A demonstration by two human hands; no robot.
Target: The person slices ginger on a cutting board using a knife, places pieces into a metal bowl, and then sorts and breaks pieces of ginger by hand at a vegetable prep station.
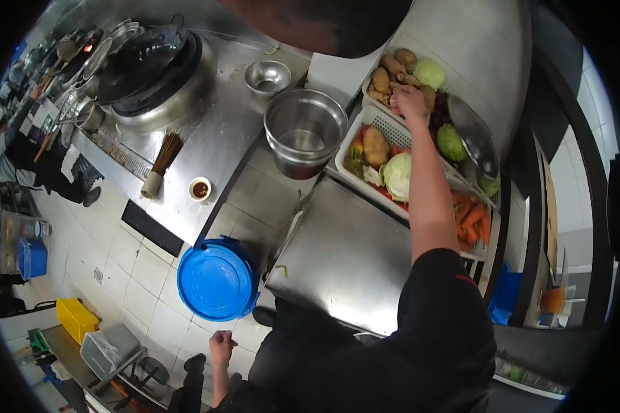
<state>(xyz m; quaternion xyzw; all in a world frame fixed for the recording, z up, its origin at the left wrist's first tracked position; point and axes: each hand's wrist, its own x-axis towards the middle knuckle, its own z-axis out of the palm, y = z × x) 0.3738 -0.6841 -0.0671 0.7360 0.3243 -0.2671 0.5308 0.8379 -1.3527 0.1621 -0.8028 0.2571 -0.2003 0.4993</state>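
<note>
My right hand (408, 103) is stretched out over the far white basket (373, 103). Its fingers are curled down among brown potatoes (393, 65) and knobbly roots that look like ginger (381, 80); whatever they grip is hidden. A pale green cabbage (430, 73) lies just beyond the hand. Beneath my forearm is a nearer white basket (351, 170) with a large potato (375, 146), a cut cabbage (397, 176) and red and green peppers. Low at my side, my left hand (221, 346) has its fingers curled in, near a blue round lid (217, 279); its contents cannot be made out.
Carrots (472, 219) fill a basket at the right, near a metal bowl (472, 135). Steel pots (306, 131) stand left of the baskets, beside a metal counter (234, 117) with a wok (145, 58), bamboo brush (162, 165) and sauce cup (200, 189). Another person (31, 162) stands far left.
</note>
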